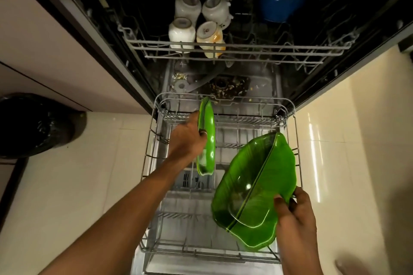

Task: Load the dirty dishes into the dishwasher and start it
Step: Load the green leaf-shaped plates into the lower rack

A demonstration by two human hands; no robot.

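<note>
A person is standing over an open dishwasher [263, 78], looking down at both hands. The lower rack [245, 120] is sitting pulled all the way out over the open door.

The left hand [187, 138] is reaching into the rack's far left part, its fingers [202, 133] curling round the rim of a green leaf-shaped plate [207, 140]. This plate is standing on edge, running from the rack's far edge back towards its middle (whether it is already resting between the wires cannot be told).

The right hand [296, 214] is gripping a second green leaf plate [252, 185] by its near rim, thumb pressing on the glossy face and the other fingers wrapping behind. This plate is tilting face-up above the rack's right edge and near right corner.

The upper rack [268, 48] is sitting further back, carrying white cups [181, 33] upside down in two rows along its left-centre, with a blue bowl [279, 4] lying deeper in on the right.

A black bin bag [33, 125] is sitting on the pale tiled floor [89, 163] to the left.
</note>
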